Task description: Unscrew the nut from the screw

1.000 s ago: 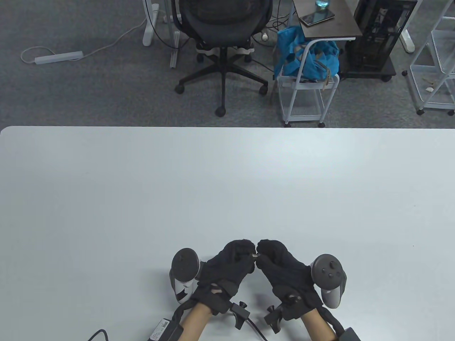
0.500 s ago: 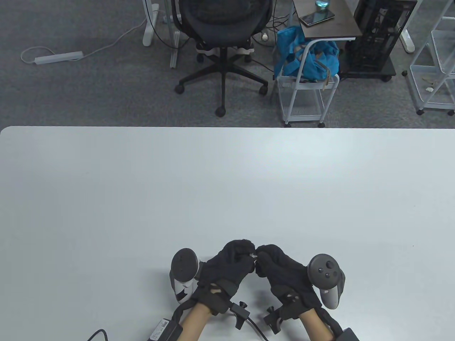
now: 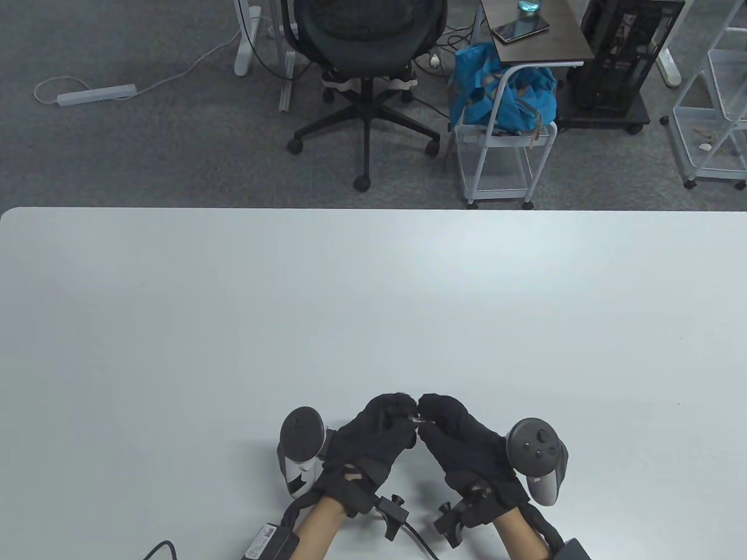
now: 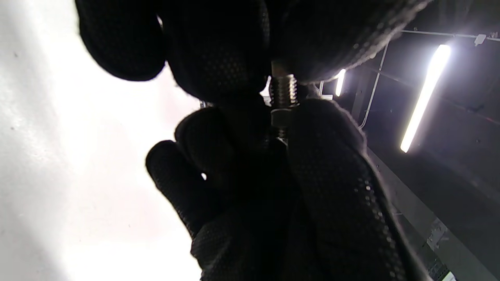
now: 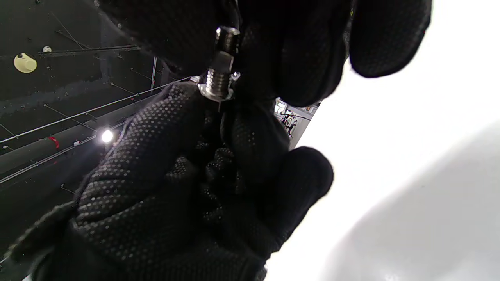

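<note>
Just above the surface (image 3: 373,303), the screw (image 4: 284,90) is pinched by the left hand (image 3: 373,434), seemingly so the nut (image 4: 279,117), pinched by the right hand (image 3: 461,443), can be turned off.

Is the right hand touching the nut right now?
Touching. In the left wrist view the right hand comes up from below and pinches the nut on the screw; the glove fabric meets the nut's flats with no gap.

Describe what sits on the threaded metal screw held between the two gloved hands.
A metal nut sits on the threaded metal screw, with bare thread showing beside it. The black-gloved left hand and right hand cover both screw ends, so the head stays hidden.
</note>
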